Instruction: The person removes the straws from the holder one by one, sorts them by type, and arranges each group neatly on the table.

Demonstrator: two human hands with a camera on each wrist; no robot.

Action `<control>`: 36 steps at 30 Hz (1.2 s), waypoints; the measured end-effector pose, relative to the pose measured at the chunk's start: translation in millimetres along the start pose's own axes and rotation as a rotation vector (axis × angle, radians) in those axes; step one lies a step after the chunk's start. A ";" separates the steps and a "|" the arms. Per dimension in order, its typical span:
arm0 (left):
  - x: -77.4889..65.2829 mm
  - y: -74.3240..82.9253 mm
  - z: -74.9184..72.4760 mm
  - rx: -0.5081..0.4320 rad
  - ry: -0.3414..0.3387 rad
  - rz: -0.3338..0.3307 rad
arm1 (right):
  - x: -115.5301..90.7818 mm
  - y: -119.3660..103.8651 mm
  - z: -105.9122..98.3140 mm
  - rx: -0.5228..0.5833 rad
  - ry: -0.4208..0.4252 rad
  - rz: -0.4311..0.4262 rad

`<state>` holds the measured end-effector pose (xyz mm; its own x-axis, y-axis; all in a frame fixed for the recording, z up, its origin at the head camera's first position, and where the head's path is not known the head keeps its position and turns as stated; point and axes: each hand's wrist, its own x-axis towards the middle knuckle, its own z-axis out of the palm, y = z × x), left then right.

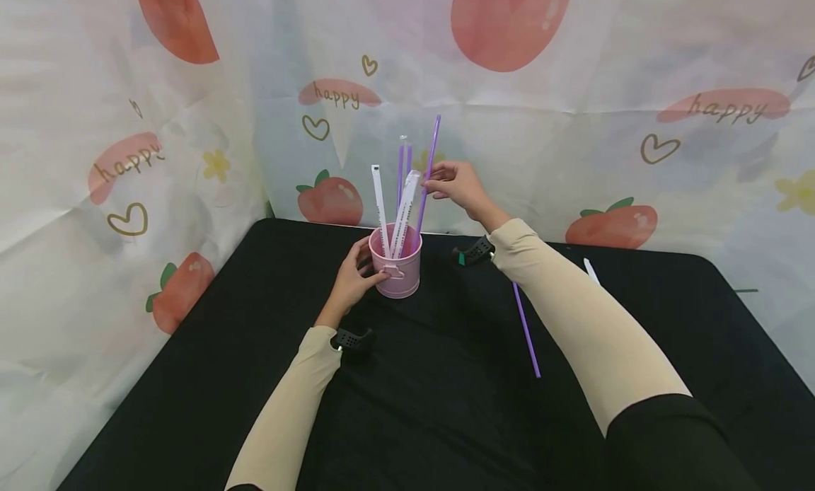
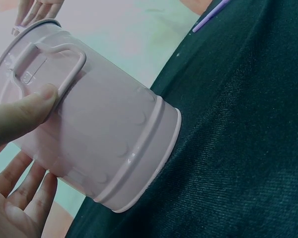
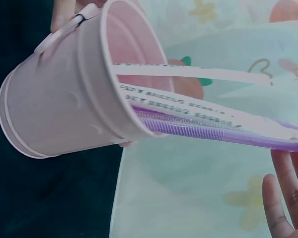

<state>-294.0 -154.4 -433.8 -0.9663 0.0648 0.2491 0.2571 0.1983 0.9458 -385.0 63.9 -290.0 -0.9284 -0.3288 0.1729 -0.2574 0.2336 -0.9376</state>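
Observation:
A small pink metal bucket [image 1: 407, 282] stands upright near the table's back edge. My left hand [image 1: 349, 284] holds it from the left, thumb at the small handle [image 2: 72, 52] and fingers round the side. Between thumb and fingers, my right hand [image 1: 463, 192] pinches a long purple straw [image 1: 436, 141] above the bucket. The straw's ribbed lower part [image 3: 188, 130] runs down inside the rim. White paper-wrapped straws [image 1: 380, 204] with dark print lean in the bucket, along with more purple straws [image 1: 400, 169] behind them. Their lower ends are hidden by the bucket wall.
Another purple straw [image 1: 527, 332] lies on the black tablecloth [image 1: 433, 392], partly under my right forearm. A white strip [image 1: 591, 271] pokes out beyond that sleeve. Behind the table hangs a printed curtain [image 1: 528, 144] with fruit and hearts.

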 end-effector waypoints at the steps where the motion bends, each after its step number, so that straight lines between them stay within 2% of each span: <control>1: 0.2 -1.1 0.5 0.008 0.002 0.006 | 0.0 -1.9 -1.2 0.002 0.001 -0.006; 9: -0.3 -4.4 1.6 0.038 0.016 0.039 | -1.2 -17.4 -9.0 -0.035 -0.006 -0.045; 24: -1.3 -3.2 2.4 0.008 -0.001 -0.006 | -8.1 -38.9 -21.0 -0.066 0.000 -0.079; 31: -10.4 23.7 0.8 0.005 -0.019 -0.011 | -11.6 -49.3 -29.1 -0.083 -0.016 -0.133; 36: -4.4 6.5 1.7 -0.003 0.000 0.010 | -16.3 -55.2 -33.8 -0.096 -0.019 -0.151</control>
<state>-288.0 -151.7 -429.1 -0.9636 0.0667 0.2587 0.2669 0.1944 0.9439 -364.7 87.3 -230.8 -0.8724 -0.3838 0.3027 -0.4184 0.2661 -0.8684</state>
